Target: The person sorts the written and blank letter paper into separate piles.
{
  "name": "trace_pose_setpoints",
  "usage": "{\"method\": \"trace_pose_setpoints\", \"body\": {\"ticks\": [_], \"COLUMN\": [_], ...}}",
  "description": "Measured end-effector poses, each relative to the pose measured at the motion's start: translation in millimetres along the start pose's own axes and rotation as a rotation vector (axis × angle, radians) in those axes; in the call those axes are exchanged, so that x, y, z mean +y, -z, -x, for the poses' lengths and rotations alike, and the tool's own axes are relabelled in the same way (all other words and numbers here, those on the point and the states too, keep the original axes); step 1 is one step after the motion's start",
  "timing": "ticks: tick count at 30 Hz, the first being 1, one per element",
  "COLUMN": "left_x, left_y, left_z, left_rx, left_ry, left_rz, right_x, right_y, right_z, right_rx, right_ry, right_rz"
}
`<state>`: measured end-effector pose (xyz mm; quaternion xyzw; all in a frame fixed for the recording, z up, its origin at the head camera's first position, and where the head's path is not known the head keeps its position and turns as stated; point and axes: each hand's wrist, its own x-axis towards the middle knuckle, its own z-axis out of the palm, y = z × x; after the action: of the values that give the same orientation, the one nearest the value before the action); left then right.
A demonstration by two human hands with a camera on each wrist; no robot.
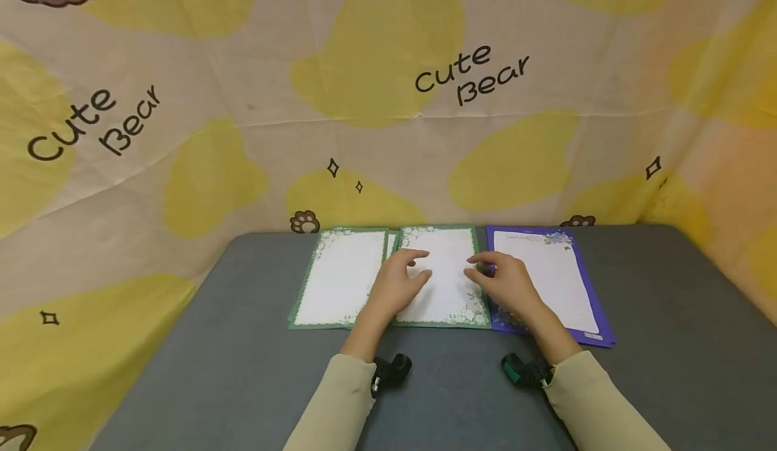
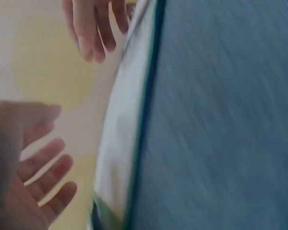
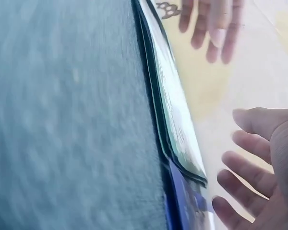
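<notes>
Above the middle green-bordered sheet (image 1: pixel 437 303) both hands hover, facing each other with a gap between them. My left hand (image 1: pixel 397 281) has its thumb and fingers spread and holds nothing. Likewise my right hand (image 1: pixel 505 281) is spread and bare, near the seam between the middle sheet and the purple-bordered sheet (image 1: pixel 555 269). Another green-bordered sheet (image 1: pixel 342 276) lies to the left, with a further sheet's edge showing beside it. In the right wrist view the middle sheets (image 3: pixel 170 105) appear stacked, their edge overlapping the purple one. The wrist views show relaxed, slightly bent fingers (image 2: pixel 50 167).
All the sheets lie in a row along the far part of the grey table (image 1: pixel 243 370). Behind it hangs a cream and yellow curtain (image 1: pixel 376 53) printed with "Cute Bear". A small dark camera sits on each wrist.
</notes>
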<state>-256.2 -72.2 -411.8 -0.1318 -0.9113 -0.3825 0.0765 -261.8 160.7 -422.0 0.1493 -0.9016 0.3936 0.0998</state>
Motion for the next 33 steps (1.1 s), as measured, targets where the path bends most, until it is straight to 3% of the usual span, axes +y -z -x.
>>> {"method": "trace_pose_setpoints", "body": {"ticks": [6, 13, 20, 29, 33], "left_x": [-22.6, -39.0, -48.8, -48.0, -46.1], "left_y": [-0.7, -7.2, -8.4, -8.8, -8.2], "left_z": [4.0, 3.0, 0.6, 2.0, 0.7], "left_rx": [0.019, 0.03, 0.014, -0.104, -0.128], "left_ry": [-0.031, -0.075, -0.04, 0.004, 0.011], "left_rz": [0.058, 0.017, 0.068, -0.112, -0.143], "right_x": [5.7, 15.3, 20.1, 20.4, 21.0], "right_y": [-7.7, -12.9, -16.1, -18.2, -18.4], "right_z": [3.2, 3.9, 1.4, 2.8, 3.4], "right_rx": [0.008, -0.001, -0.056, -0.134, -0.156], "right_ry": [0.011, 0.1, 0.119, 0.131, 0.124], "right_rz": [0.0, 0.054, 0.098, 0.228, 0.265]}}
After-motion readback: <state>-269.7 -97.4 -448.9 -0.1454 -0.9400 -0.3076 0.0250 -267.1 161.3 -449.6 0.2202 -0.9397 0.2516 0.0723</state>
